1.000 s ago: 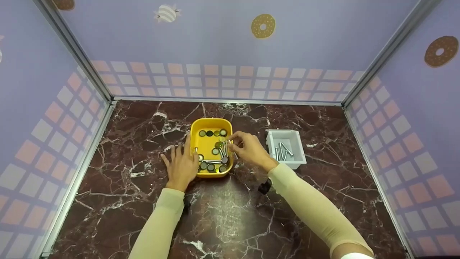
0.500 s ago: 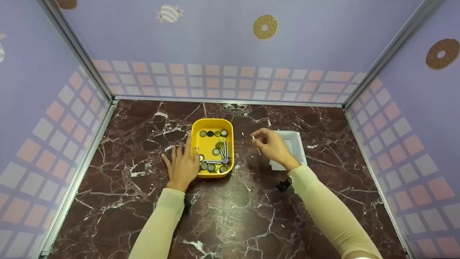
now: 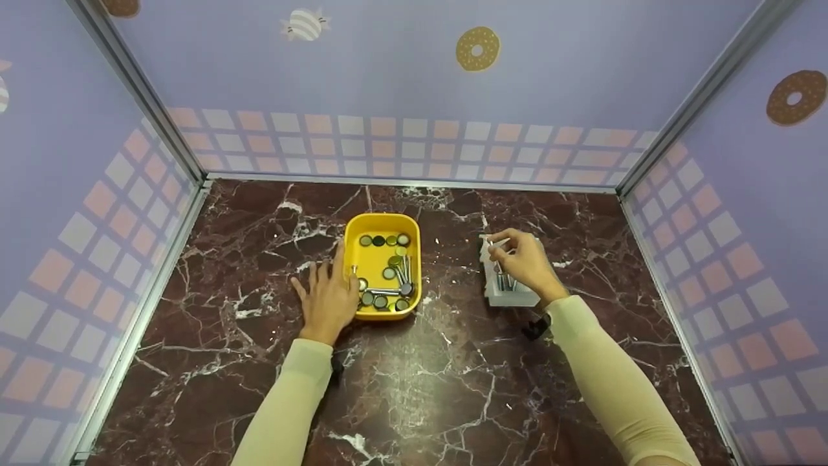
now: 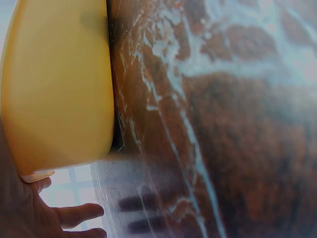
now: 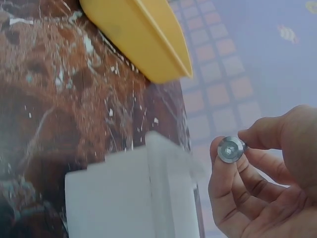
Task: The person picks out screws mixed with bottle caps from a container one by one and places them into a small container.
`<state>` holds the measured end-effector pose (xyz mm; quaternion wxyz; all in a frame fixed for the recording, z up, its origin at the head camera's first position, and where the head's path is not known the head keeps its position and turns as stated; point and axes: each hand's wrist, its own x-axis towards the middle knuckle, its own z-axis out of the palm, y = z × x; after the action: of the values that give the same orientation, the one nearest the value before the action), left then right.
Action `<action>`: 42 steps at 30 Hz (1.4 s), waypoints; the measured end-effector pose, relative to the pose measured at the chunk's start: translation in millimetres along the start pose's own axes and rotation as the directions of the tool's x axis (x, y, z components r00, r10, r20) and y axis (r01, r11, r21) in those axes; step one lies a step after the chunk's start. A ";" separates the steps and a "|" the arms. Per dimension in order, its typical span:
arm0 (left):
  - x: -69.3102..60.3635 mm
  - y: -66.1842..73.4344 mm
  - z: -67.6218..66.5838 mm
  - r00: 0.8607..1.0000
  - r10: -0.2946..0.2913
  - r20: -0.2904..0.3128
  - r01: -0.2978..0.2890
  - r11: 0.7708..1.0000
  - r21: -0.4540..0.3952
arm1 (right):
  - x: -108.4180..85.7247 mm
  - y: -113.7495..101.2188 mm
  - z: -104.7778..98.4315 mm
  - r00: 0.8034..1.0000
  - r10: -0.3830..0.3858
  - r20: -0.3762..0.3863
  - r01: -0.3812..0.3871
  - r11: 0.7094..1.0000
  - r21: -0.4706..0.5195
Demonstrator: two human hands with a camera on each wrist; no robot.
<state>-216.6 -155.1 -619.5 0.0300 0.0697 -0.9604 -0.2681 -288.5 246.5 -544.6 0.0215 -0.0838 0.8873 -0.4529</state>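
Observation:
In the head view my right hand point(image 3: 522, 262) pinches a silver bolt point(image 3: 496, 259) between thumb and fingers above the white plastic bin point(image 3: 508, 299). The bolt's round head point(image 5: 230, 150) with a hex socket faces the right wrist camera. Several bolts point(image 3: 506, 282) lie in the bin, partly hidden by the hand. My left hand point(image 3: 325, 301) rests against the left side of the yellow tub point(image 3: 383, 223), its fingers straight and spread, thumb at the rim. Inside the tub are several bottle caps point(image 3: 389, 273) and silver bolts point(image 3: 383, 291).
The two containers stand apart on a dark red marbled tabletop point(image 3: 414, 388). Lilac panels with printed squares point(image 3: 414, 136) enclose the table at the back and both sides.
My right hand has carried the bolt from the tub's right side rightward to above the white bin. My left hand has stayed at the tub.

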 end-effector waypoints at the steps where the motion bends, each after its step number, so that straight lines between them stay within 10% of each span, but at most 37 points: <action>1: 0.1 0.1 0.0 1.000 -0.001 0.000 0.001 1.000 0.002 | 0.6 2.1 -2.2 1.000 0.017 0.003 -0.017 1.000 -0.004; 23: 0.1 1.9 -0.1 1.000 -0.004 0.021 0.004 1.000 0.003 | 26.6 31.6 -16.1 0.936 0.253 0.246 -0.249 0.967 -0.046; 42: -3.2 1.3 -2.0 1.000 -0.007 -0.003 0.007 1.000 0.014 | 31.9 30.6 -5.6 0.949 0.188 0.252 -0.133 0.966 -0.221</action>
<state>-213.4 -154.6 -617.1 0.0303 0.0735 -0.9619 -0.2616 -324.4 263.3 -564.8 0.1708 -0.0737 0.9211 -0.3420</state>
